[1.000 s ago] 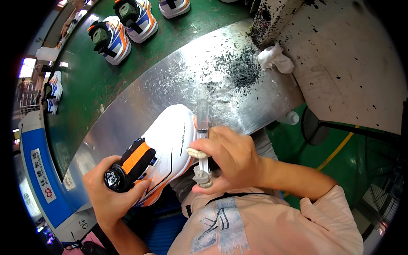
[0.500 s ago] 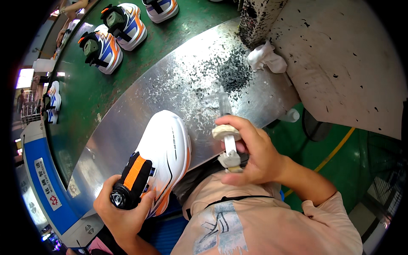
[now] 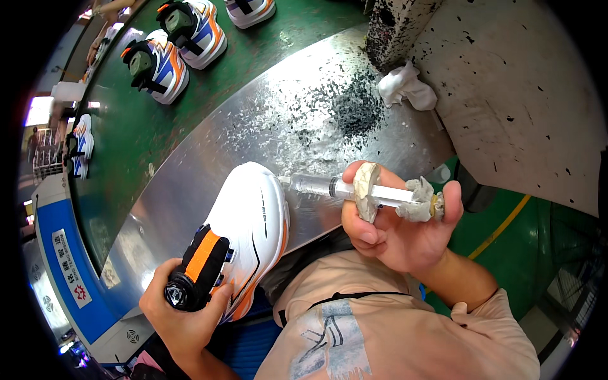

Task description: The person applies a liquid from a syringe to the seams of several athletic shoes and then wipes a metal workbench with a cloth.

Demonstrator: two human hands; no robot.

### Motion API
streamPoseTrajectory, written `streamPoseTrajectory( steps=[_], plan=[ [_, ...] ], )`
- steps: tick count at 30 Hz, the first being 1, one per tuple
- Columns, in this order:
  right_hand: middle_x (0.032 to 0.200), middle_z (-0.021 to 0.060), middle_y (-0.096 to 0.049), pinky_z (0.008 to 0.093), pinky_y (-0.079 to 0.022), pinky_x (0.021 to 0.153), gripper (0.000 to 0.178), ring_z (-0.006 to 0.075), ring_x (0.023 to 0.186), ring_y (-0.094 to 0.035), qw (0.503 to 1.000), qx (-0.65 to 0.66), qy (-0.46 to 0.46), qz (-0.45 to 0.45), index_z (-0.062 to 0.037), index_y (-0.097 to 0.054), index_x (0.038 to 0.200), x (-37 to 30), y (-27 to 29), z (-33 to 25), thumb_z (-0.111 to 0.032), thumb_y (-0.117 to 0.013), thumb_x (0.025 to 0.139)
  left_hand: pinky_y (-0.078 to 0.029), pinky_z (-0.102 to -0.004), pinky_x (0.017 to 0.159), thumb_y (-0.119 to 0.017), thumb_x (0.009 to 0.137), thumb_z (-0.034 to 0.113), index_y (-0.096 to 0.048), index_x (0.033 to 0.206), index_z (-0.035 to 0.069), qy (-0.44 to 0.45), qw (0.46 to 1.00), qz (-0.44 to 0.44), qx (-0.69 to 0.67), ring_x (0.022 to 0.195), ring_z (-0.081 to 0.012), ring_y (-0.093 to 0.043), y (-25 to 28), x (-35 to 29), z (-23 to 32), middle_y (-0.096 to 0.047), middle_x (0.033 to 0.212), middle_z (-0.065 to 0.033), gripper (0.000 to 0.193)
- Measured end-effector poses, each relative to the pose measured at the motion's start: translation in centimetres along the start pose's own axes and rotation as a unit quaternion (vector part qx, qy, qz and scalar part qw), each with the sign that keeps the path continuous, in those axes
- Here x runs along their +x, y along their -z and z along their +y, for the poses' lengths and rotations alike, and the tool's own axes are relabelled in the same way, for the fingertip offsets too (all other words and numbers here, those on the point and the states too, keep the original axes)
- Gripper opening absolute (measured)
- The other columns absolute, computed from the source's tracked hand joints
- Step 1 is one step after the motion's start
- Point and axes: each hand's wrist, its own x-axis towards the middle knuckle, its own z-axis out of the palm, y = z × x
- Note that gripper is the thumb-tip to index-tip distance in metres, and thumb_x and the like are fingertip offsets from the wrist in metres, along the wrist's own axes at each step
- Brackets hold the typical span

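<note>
My left hand point(image 3: 180, 323) is closed around the heel end of a white sneaker point(image 3: 248, 206) with orange, black and blue parts. Between its thumb and fingers sits a black round piece point(image 3: 179, 294) with a shiny centre, at the shoe's opening beside the orange tongue strap. In my right hand point(image 3: 405, 244) lies a clear syringe point(image 3: 316, 185), level, its flange and plunger end wrapped in pale lumpy padding. Fingers and thumb grip it at the flange, and another finger rests by the plunger end. The syringe's tip points left, close to the shoe's toe edge; whether they touch I cannot tell.
A metal plate point(image 3: 190, 164) with scattered black scraps and a dark heap point(image 3: 358, 113) lies before me. Beyond it, several similar sneakers point(image 3: 159, 66) stand on a green surface point(image 3: 126, 136). A crumpled white cloth point(image 3: 406, 87) lies near a stained post and panel point(image 3: 506, 82).
My right hand has moved right and turned the syringe from pointing away to pointing left at the shoe's toe. A finger now reaches the plunger end. My left hand and the sneaker hold nearly still.
</note>
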Motion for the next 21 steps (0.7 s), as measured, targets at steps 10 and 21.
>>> streamPoseTrajectory(
  steps=[10,21],
  plan=[
    [0.101,0.0065,-0.051,0.0188,-0.038,0.065,0.111,0.0066,0.078,-0.046,0.991,-0.129,-0.037,0.018,-0.0014,-0.032,0.136,-0.3,-2.0,0.0,-0.082,-0.058,0.064,-0.045,-0.0204,0.057,-0.082,0.053,0.011,-0.059,0.091,-0.006,0.030,0.999,0.004,-0.016,0.060,-0.0089,-0.057,0.1,-0.2,-0.2,-0.060,0.069,-0.0068,0.047],
    [0.110,0.0059,-0.049,0.0253,-0.042,0.080,0.114,0.0107,0.088,-0.049,0.972,-0.223,0.018,0.066,0.0031,-0.029,0.136,-1.3,-4.3,-1.1,-0.076,-0.067,0.062,-0.048,-0.0229,0.061,-0.081,0.051,0.013,-0.061,0.089,-0.006,0.026,0.999,0.009,-0.036,0.061,-0.0103,-0.057,0.6,-0.2,-1.2,-0.061,0.070,-0.0067,0.047]
  ],
)
